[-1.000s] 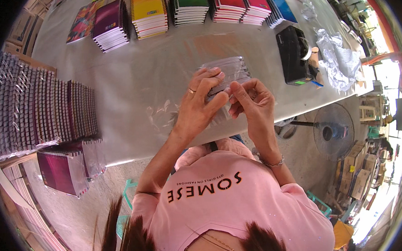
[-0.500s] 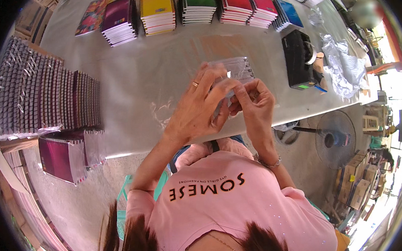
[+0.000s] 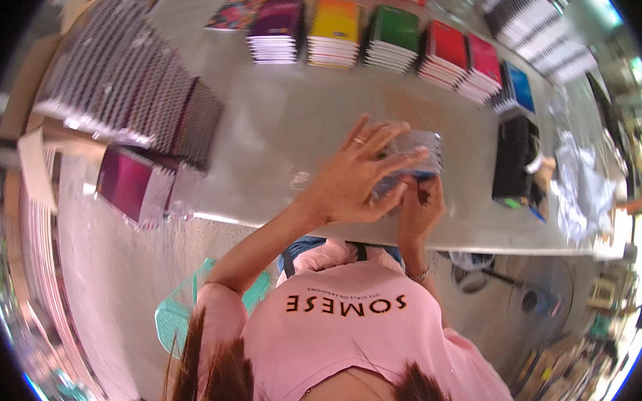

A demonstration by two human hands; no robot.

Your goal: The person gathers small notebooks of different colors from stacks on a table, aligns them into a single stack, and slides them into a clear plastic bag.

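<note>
In front of me over the table is a small pack of spiral notebooks (image 3: 426, 146) in clear plastic, with black coils at its right edge and blue along its near side. My left hand (image 3: 355, 177) reaches over the pack's left part, with a ring on one finger. Its fingers are stretched and spread, touching the plastic. My right hand (image 3: 423, 207) is at the pack's near side, fingers curled in a pinch on the plastic wrapper's edge. The fingertips of both hands come close together there, and part of the pack is hidden behind them.
Notebook stacks line the far side: purple (image 3: 276, 25), yellow (image 3: 334, 28), green (image 3: 392, 36), red (image 3: 445, 50) and blue (image 3: 517, 87). A black tape dispenser (image 3: 515, 157) and crumpled plastic (image 3: 583, 183) lie right. Wrapped notebooks (image 3: 123, 71) pile up left. A green stool (image 3: 182, 310) stands below.
The view has shifted, so the table things sit farther right. My left fingers have spread and lifted apart from the right hand, and more of the blue side shows. The right hand keeps its pinch.
</note>
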